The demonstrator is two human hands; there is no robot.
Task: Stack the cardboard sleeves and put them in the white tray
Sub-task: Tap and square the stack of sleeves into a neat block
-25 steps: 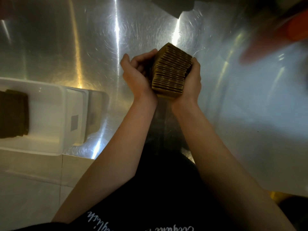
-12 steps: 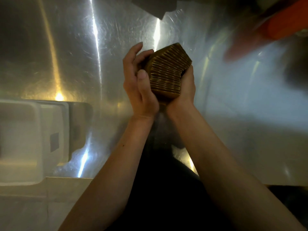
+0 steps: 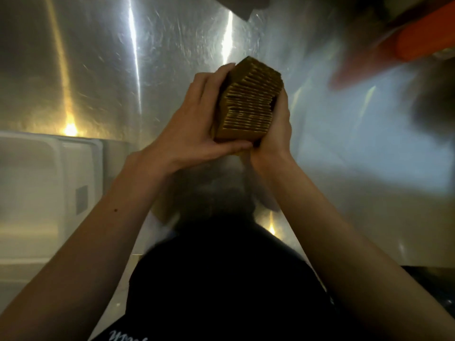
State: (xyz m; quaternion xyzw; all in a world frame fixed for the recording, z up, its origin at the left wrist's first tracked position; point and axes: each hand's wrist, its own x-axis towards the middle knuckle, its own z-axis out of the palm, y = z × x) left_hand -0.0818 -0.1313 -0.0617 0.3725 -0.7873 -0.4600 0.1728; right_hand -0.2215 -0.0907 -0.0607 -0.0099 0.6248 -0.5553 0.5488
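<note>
Sleeves [image 3: 248, 104] form one stack, held above the middle of the table [image 3: 118, 70]. Left hand [image 3: 194, 134] wraps its left side, thumb under the near end; right hand [image 3: 274, 136] cups the right side. Tray [image 3: 97, 156] sits at the table's left edge, well apart.

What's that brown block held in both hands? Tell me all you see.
A stack of cardboard sleeves, brown, flattened and packed together so their thin edges show as fine lines, a few slightly out of line. It is tilted, held above the steel worktop, apart from the white tray at left. The left hand grips its left side, the right hand its right side.
</note>
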